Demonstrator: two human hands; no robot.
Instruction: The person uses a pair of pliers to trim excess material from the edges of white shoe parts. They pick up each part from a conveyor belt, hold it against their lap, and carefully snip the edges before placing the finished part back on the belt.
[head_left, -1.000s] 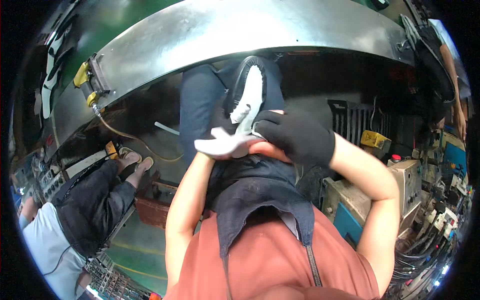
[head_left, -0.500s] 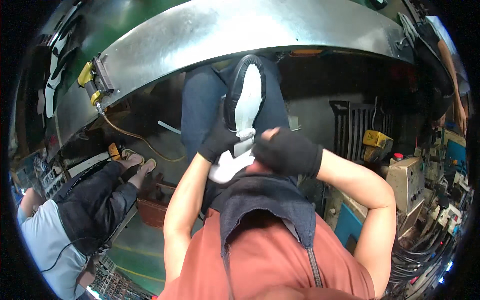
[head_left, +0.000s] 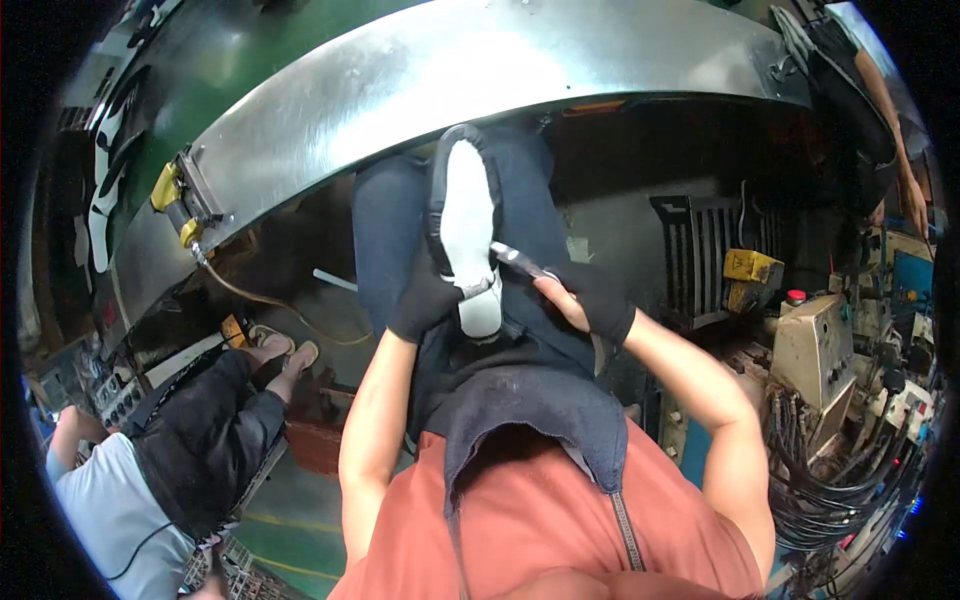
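The shoe upper's (head_left: pixel 468 235) lower end is hidden behind the gloved left hand (head_left: pixel 425 303) closed around it; it is white with a black rim, upright over the lap; the gloved right hand (head_left: pixel 590 300) grips a thin metal tool (head_left: pixel 520 262), its tip touching the upper.

A small yellow box (head_left: pixel 752 266) sits on the right-hand machinery.
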